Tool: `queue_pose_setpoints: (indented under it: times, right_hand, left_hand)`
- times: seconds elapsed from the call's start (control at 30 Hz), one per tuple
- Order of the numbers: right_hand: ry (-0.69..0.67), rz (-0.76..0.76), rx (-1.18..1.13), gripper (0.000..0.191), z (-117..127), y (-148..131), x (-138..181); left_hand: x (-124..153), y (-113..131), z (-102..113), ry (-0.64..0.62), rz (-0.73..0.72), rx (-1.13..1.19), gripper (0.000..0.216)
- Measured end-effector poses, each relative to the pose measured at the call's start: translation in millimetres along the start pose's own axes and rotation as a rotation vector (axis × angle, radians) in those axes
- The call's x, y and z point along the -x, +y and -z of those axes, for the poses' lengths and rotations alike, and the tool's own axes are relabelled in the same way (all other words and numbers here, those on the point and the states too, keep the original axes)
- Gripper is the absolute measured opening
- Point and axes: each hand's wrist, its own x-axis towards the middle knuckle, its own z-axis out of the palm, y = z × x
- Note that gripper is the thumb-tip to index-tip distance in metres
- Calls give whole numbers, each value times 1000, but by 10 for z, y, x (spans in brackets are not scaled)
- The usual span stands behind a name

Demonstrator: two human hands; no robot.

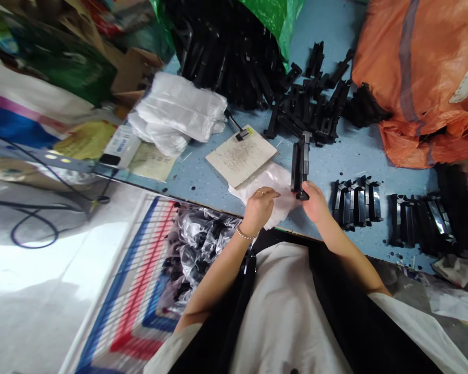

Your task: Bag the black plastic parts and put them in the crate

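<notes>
My right hand (315, 203) grips the lower end of a long black plastic part (301, 163), which stands up away from me over the bench. Beside it, my left hand (260, 206) has its fingers drawn together above a thin white plastic bag (284, 189). Whether those fingers pinch the bag is hard to see. Part of the bag lies under a speckled cream-coloured board (242, 156), and its near side reaches the bench edge. A small black clip-like piece (242, 134) rests on the board's far corner.
Loose black parts (312, 109) pile up beyond my hands, near a green bag (288, 26) full of more. Rows of parts (356, 202) lie at right, below an orange sack (421, 78). Stacked clear bags (183, 109) sit left. Under the bench edge, a striped basket (136, 291) holds wrapped parts.
</notes>
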Motion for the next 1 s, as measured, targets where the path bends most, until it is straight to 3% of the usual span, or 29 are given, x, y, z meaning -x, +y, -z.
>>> queue_pose_setpoints:
  times: [0.1, 0.27, 0.33, 0.43, 0.5, 0.6, 0.67, 0.77, 0.83, 0.87, 0.93, 1.0]
  right_hand:
    - [-34, -104, 17, 19, 151, -98, 284]
    - [-226, -653, -154, 42, 426, -100, 858]
    - [-231, -791, -281, 45, 479, -14, 884]
    - [-227, -846, -378, 44, 477, 127, 700]
    - [-185, -750, -287, 36, 416, 200, 560]
    - [-60, -410, 98, 23, 254, 246, 530]
    - [-114, -210, 390, 30, 145, 199, 645]
    - [-415, -138, 667, 55, 77, -44, 878]
    - [-464, -106, 880, 48, 126, -294, 975]
    - [-391, -59, 1051, 43, 177, -423, 995]
    - [-100, 71, 1479, 38, 309, -636, 984]
    - [178, 154, 1870, 42, 447, -741, 928]
  left_hand:
    - [13, -4, 26, -3, -79, -203, 33]
    - [-41, -57, 3, 10, -125, -114, 40]
    - [-17, -8, 21, 29, -179, -71, 44]
    - [131, 168, 36, -10, -299, -36, 50]
    - [274, 306, -3, -85, -385, 4, 57]
    - [433, 461, -100, -197, -451, 46, 68]
    - [478, 540, -87, -226, -457, 58, 70]
    - [562, 653, 241, -199, -407, 52, 60]
    - [709, 657, 670, -221, -292, -6, 49]
    - [815, 609, 909, -261, -208, -54, 45]
    - [1066, 390, 1324, -408, -5, -166, 40]
    - [1312, 64, 1536, -504, 234, -264, 39]
